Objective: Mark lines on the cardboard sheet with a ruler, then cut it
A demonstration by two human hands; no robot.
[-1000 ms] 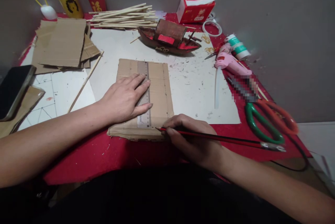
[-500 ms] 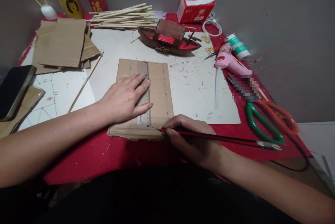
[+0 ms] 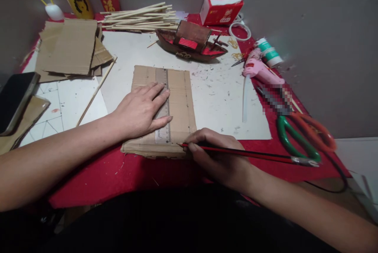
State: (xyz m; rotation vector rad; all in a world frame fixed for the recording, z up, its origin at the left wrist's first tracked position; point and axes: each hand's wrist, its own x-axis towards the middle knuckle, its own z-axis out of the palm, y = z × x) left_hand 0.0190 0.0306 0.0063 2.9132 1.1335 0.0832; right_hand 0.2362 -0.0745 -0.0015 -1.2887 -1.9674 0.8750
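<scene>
A piece of cardboard (image 3: 180,99) lies in front of me, with small pencil marks near its edges. Lengthwise across it rests a clear ruler (image 3: 162,134). My left hand (image 3: 144,105) presses flat on the ruler and cardboard, fingers spread. In my right hand (image 3: 214,150) is a red and black pencil (image 3: 254,155), pinched near its point. The pencil's tip is at the cardboard's near part, just right of the ruler's lower end. My right hand covers the cardboard's near right corner.
Beyond the cardboard stands a brown model boat (image 3: 191,42). Wooden sticks (image 3: 141,18) and cardboard pieces (image 3: 67,48) lie at the back and left, a phone (image 3: 17,101) at the left edge. On the right are a pink glue gun (image 3: 261,69) and scissors (image 3: 298,138).
Both hands, the ruler and the cardboard keep nearly the same place. The pencil's back end has dipped slightly and its tip sits about where it was.
</scene>
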